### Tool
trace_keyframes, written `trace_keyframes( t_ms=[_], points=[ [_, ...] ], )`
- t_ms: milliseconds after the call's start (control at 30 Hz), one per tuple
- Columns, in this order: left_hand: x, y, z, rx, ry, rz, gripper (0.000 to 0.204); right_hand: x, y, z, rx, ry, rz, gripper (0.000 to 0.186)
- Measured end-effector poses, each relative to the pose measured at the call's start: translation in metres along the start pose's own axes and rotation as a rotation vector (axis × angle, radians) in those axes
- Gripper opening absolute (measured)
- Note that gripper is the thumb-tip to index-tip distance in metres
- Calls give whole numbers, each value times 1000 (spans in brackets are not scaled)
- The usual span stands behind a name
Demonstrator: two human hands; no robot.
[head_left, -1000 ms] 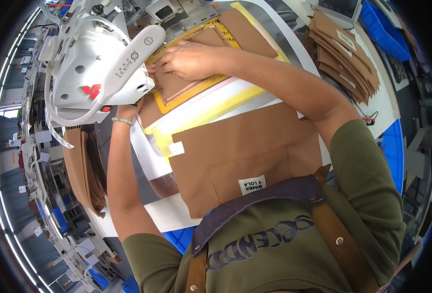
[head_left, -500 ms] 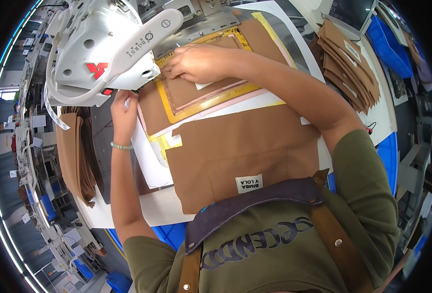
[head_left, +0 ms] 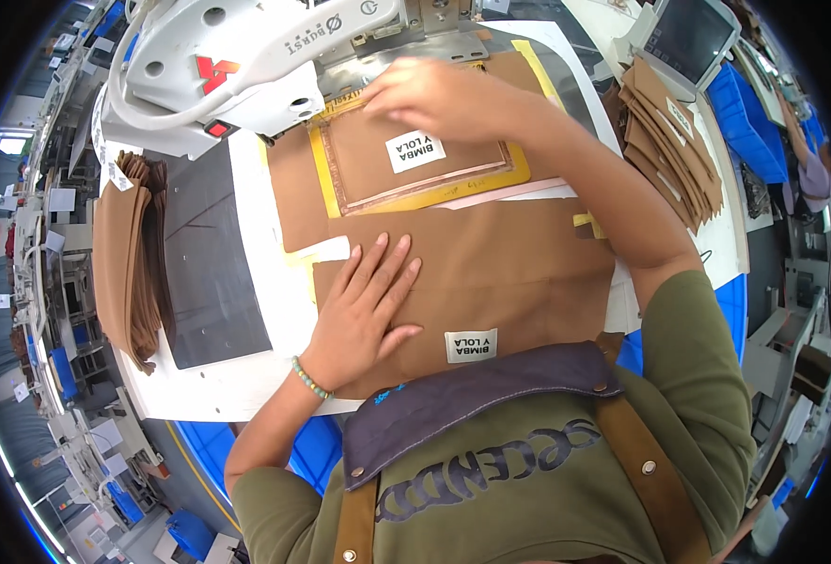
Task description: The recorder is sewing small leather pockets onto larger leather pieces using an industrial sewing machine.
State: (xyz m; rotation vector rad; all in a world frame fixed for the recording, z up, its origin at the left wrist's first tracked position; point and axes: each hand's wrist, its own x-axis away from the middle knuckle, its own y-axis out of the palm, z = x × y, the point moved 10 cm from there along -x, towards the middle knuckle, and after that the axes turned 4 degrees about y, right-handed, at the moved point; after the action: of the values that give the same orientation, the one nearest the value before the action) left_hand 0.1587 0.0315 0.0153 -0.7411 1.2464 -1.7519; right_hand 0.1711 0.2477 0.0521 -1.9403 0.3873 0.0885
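Note:
My left hand (head_left: 364,305) lies flat with fingers spread on a brown fabric panel (head_left: 500,254) at the table's near side. That panel carries a white label (head_left: 472,346). Farther off, my right hand (head_left: 425,99) hovers over a yellow frame (head_left: 477,185) under the sewing machine's edge. Its fingers bend toward the machine but are smeared by motion, so what they hold, if anything, is unclear. Inside the frame lies brown fabric (head_left: 364,155) with another white label (head_left: 415,150), partly covered by that hand.
The white sewing machine head (head_left: 265,80) overhangs the work from the back left. Folded brown pieces (head_left: 129,263) stack at the left, and more brown pieces (head_left: 669,141) at the right. Behind those stand a screen (head_left: 688,47) and a blue bin (head_left: 749,122).
My left hand has left the machine's edge and come down onto the near panel. My right hand has lifted off the framed fabric and shifted right, uncovering its label.

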Motion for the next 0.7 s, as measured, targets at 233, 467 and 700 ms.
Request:
trace_keyframes(
  t_ms=[233, 467, 700],
  points=[
    [26, 15, 34, -119, 33, 115, 73, 86, -41, 32, 238, 283, -7, 32],
    [15, -34, 28, 193, 159, 255, 48, 105, -20, 23, 447, 218, 52, 44],
    [-70, -63, -45, -77, 35, 309, 50, 92, -7, 24, 576, 255, 63, 41]
  ],
)
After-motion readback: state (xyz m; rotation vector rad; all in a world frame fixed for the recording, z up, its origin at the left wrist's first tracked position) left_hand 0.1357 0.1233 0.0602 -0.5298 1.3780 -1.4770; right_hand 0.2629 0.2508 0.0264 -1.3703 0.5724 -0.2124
